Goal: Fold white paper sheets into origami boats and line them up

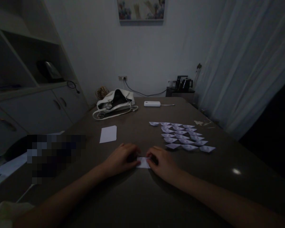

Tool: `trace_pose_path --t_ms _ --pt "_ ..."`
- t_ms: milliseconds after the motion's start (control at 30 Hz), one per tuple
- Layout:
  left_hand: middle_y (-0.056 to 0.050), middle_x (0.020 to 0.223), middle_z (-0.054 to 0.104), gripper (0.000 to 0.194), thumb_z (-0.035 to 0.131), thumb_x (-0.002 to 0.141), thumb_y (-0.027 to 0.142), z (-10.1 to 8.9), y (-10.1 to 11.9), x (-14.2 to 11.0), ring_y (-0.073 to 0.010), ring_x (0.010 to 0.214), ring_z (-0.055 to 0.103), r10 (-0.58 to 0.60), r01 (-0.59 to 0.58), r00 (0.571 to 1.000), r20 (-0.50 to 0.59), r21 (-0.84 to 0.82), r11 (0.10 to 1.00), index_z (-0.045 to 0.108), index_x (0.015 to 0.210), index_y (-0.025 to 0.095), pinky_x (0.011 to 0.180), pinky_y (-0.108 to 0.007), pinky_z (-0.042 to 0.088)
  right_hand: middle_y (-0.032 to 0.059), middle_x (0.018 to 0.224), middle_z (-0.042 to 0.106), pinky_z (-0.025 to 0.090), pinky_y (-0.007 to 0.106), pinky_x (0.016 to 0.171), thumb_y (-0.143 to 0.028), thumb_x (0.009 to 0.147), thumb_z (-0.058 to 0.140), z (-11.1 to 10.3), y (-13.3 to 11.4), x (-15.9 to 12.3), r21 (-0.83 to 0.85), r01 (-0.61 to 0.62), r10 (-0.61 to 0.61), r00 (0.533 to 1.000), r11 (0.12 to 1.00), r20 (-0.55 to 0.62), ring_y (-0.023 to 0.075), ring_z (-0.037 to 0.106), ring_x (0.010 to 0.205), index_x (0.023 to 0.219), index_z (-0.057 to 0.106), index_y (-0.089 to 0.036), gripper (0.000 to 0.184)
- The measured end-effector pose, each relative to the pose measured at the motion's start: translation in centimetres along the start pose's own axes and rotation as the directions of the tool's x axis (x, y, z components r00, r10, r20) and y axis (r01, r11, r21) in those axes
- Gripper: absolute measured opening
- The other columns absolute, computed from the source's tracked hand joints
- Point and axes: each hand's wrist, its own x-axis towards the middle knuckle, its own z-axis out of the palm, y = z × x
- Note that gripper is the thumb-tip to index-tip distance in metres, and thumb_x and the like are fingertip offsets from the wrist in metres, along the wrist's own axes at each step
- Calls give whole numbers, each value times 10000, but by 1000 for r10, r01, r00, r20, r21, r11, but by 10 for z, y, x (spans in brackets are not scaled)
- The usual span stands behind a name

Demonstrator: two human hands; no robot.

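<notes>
On the bench [137,126] I see paper boats [181,137], a paper stack [108,134], a bag [130,95]; my hands [165,163], nearly closed, pinch a small paper [143,162], partly hiding it.

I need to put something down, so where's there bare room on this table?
One bare patch lies between the paper stack and paper boats, the white bag beyond, the left hand nearer. Another lies right of the right hand, on the near side of the boats. It's crowded among the boats; at left, pixelation hides what's there.
</notes>
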Motion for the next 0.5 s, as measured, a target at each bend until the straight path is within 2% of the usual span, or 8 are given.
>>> trace_pose_path --t_ms 100,167,300,500 --pt "-51 939 592 185 591 853 304 1 -1 0 -200 871 566 67 -67 998 11 -18 998 616 993 187 764 -305 415 54 933 606 431 289 760 -79 794 559 -1 -1 -1 -69 121 -117 992 990 50 175 553 875 936 663 -182 203" --pt "-56 953 591 176 575 870 307 0 -1 0 -204 897 568 89 -89 996 30 -5 996 641 986 193 786 -310 414 61 939 604 427 288 753 -82 819 536 -4 -4 -2 -127 166 -152 982 978 110 181 540 890 946 685 -182 220" --pt "-55 938 601 179 579 870 324 -2 0 0 -210 892 572 82 -84 995 50 42 996 656 968 194 782 -322 405 69 915 605 403 313 720 -90 793 557 -11 -12 0 -301 178 -135 978 937 159 204 517 873 941 712 -195 239" --pt "-46 931 606 167 592 864 325 -2 -1 1 -197 871 579 62 -63 997 53 28 998 656 935 189 766 -307 415 69 865 620 359 327 693 -65 782 548 -23 -16 6 -473 154 -69 979 867 190 218 509 866 762 720 -184 211"
